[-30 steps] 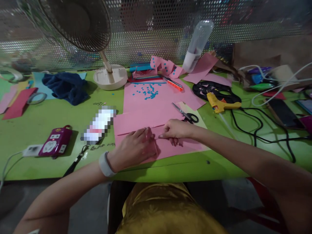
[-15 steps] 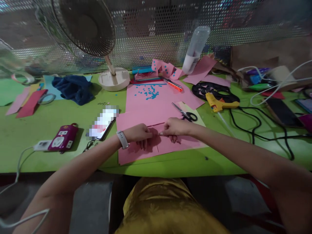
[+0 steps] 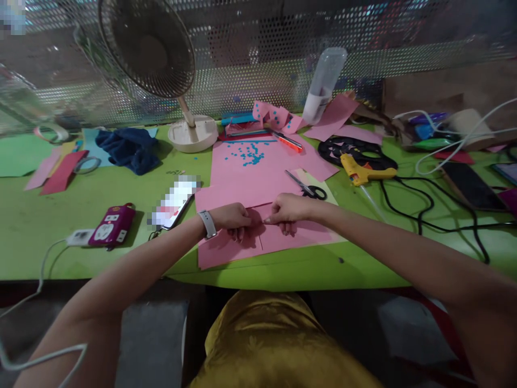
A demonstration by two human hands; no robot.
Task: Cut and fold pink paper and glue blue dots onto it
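Note:
Both hands are low over the pink paper [image 3: 226, 253], close together with thumbs facing. My left hand [image 3: 233, 220], a pale watch on its wrist, has its fingers curled under and its thumb pressed toward a part of the paper. Across a small gap, my right hand [image 3: 288, 211] is closed, thumb against bent fingers at the paper. A thin slit or edge line runs through the sheet just below the hands. What lies between the fingertips is partly hidden in shadow. Black-handled scissors [image 3: 314, 192] lie just beyond my right hand.
A phone [image 3: 175, 202] and a purple power adapter [image 3: 115, 226] are on the left. Behind stand a fan [image 3: 193, 134] and a clear bottle [image 3: 325, 81]. Blue paper bits [image 3: 253, 156] and an orange cutter [image 3: 290, 142] lie ahead. A yellow glue gun [image 3: 363, 171] with black cables is right.
The view has shifted slightly, so things on the left appear a little further right. Both hands keep nearly the same pose on the pink paper.

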